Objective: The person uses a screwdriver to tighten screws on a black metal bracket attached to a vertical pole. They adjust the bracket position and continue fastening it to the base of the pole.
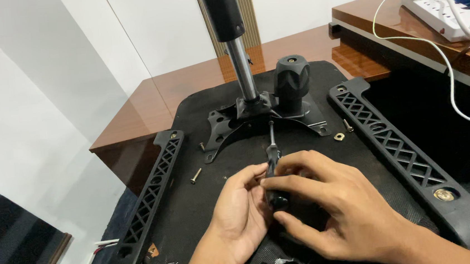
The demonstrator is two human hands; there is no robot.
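Left hand (241, 209) palm-inward, fingers curled onto the black-handled metal screwdriver (273, 168), right hand (330, 202) arched over, fingers pinching its handle, tip on the black steel seat plate (229, 128) of the upturned black fabric chair seat (206, 195), loose brass-coloured bolt (195, 176) lying left of both hands

screwdriver (272, 162) before mounting plate (229, 124), loose bolt (195, 176) left

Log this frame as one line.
left hand: on screwdriver handle | right hand: grips handle | tip: at seat plate | loose bolt: left of plate
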